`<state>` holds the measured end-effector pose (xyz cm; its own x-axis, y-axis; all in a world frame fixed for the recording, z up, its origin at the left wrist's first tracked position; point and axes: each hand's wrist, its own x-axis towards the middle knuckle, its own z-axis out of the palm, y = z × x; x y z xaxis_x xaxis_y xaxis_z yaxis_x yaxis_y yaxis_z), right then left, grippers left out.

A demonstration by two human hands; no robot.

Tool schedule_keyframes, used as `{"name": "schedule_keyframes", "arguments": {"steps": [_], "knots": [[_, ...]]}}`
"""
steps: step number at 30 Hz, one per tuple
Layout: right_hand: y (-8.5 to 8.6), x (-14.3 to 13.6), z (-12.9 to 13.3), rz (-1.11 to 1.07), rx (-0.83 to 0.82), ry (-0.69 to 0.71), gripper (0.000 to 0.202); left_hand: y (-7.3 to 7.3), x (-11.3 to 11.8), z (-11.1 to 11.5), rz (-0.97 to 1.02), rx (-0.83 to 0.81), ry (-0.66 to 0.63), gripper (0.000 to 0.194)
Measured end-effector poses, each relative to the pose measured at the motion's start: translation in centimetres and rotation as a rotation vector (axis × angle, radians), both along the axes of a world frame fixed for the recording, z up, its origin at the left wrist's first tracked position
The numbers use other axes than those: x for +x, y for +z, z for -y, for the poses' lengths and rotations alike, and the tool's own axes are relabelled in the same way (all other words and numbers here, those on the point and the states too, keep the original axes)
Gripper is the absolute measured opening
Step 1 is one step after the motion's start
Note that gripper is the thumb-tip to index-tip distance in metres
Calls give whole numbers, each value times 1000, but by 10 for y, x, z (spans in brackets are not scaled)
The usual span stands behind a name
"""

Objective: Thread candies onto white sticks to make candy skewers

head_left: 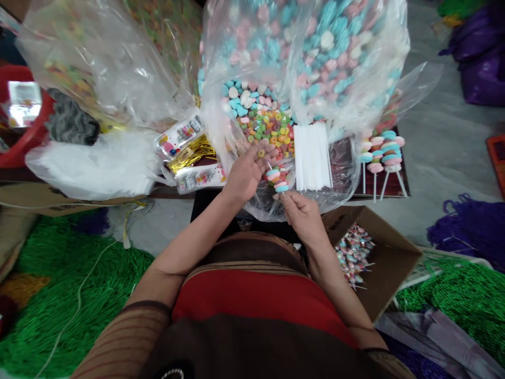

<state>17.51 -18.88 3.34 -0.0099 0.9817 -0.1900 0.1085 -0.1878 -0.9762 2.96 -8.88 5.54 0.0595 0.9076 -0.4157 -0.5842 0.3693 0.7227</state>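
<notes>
My right hand (303, 213) pinches the lower end of a white stick. Threaded on that stick is a candy skewer (278, 179) of blue, pink and white pieces with gummy rings between them. Its bare tip points up and left, close to my left hand (245, 172). The left hand is half curled with the palm turned up, and a yellow gummy ring (261, 153) shows at its fingers. Just beyond lie loose gummy rings (276, 129) and blue, white and pink candies (240, 100), in an opened plastic bag. White sticks (313, 158) lie in a stack at the right.
Large clear bags of candies (335, 58) rise behind. Finished skewers (389, 150) lean at the table's right edge. Below stands a cardboard box (389, 263) holding wrapped skewers. On the left are printed packets (179, 137), gold ties (193, 153) and a red basin (37, 129).
</notes>
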Motion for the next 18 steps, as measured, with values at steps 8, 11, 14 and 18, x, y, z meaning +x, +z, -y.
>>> {"name": "schedule_keyframes", "arguments": {"steps": [8, 11, 14, 18], "knots": [[0, -3, -2, 2, -17, 11, 45, -14, 6, 8, -122, 150, -79, 47], [-2, -2, -1, 22, -7, -2, 45, -21, 6, 13, -185, 239, -132, 52], [-2, -2, -1, 42, 0, -8, 43, -29, 3, 18, -326, 363, -158, 55], [1, -3, -1, 29, -19, -2, 44, -36, 0, 23, -500, 456, -156, 54]]}}
